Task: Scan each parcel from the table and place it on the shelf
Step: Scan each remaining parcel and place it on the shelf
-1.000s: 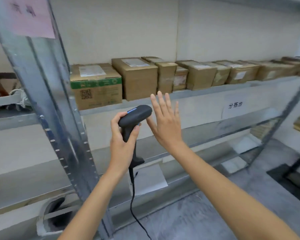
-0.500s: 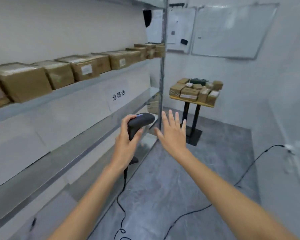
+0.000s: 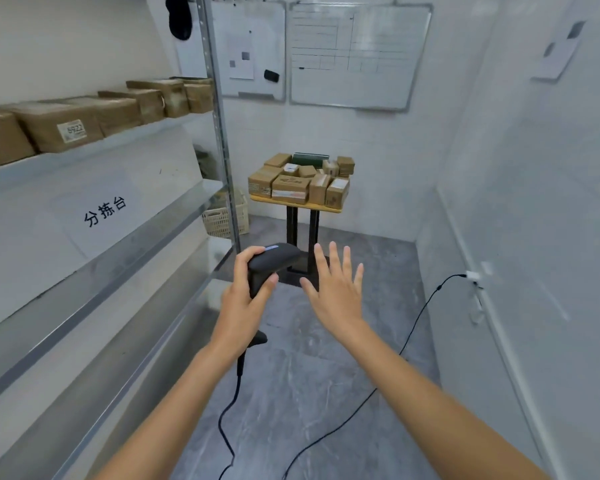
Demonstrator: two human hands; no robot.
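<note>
My left hand [image 3: 246,299] grips the handle of a black corded barcode scanner [image 3: 274,259], held upright at the centre of the view. Just to its right, my right hand [image 3: 335,289] is spread with straight fingers and holds nothing. Several brown cardboard parcels [image 3: 300,183] are piled on a small wooden table [image 3: 293,204] with black legs, straight ahead at the far wall. A metal shelf [image 3: 94,147] runs along the left, and a row of brown parcels [image 3: 66,124] stands on its upper level.
The shelf's metal upright post [image 3: 222,140] stands between me and the table. A cream plastic crate [image 3: 226,218] sits on the floor behind it. Black cables [image 3: 357,400] trail over the grey floor to a wall socket [image 3: 473,277]. Whiteboards [image 3: 357,53] hang on the far wall.
The view has swung right, away from the shelf front and toward the parcel table, which now lies straight ahead. Both hands keep the same pose, scanner in the left.
</note>
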